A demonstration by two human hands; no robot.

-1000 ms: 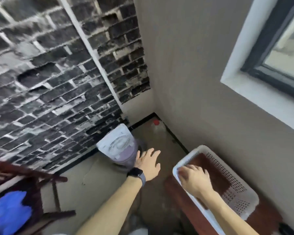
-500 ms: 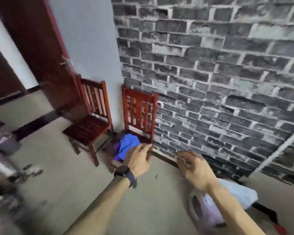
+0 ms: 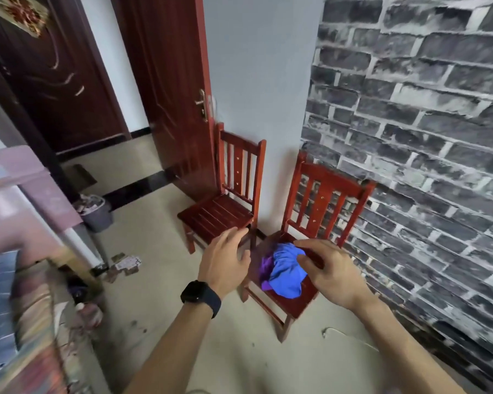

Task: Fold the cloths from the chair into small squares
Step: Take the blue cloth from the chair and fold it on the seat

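1. Blue and purple cloths [image 3: 285, 270] lie bunched and unfolded on the chair [image 3: 329, 180] seat.
2. The chair backs against the brick wall [image 3: 410, 137].
3. Right hand [image 3: 333, 271] hovers over the heap, left hand [image 3: 225, 265] just beside it. Both grips are released with fingers spread, probably ready to gather it.

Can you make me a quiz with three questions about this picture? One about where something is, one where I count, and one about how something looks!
1. Where are the cloths?
A) on the chair by the brick wall
B) on the floor
C) in the grey bucket

2. How many red chairs are there?
A) one
B) two
C) three

3. How do the cloths look?
A) folded into squares
B) crumpled in a heap
C) hung over a chair back

Answers:
1 A: they lie on its seat.
2 B: that chair plus the bare chair beside it.
3 B: blue and purple are bunched together, unfolded.
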